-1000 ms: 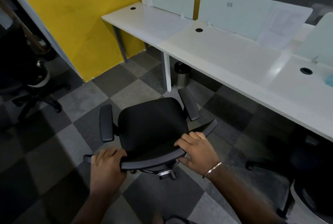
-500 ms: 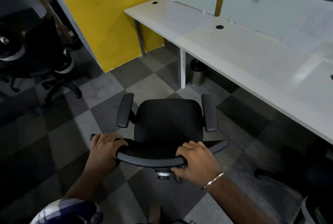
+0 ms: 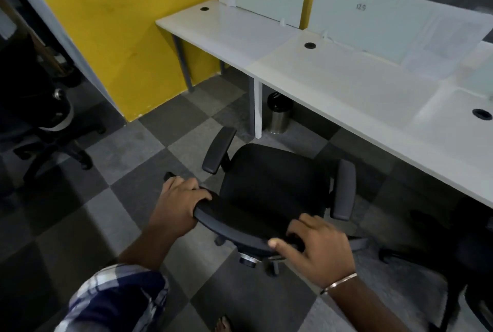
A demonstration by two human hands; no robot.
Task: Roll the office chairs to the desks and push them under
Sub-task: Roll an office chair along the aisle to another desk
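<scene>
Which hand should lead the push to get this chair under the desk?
Probably the left hand: it grips the backrest end farthest from the desk, so pushing there would swing the chair toward it.

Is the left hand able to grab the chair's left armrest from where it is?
Probably yes. The left hand grips the chair backrest, and the left armrest sits just ahead with nothing between.

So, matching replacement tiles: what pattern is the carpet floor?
A checkerboard of light and dark grey squares on the carpet floor, clearest in the head view.

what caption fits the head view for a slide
Both hands grip a black chair's backrest, its seat facing the white desks.
</scene>
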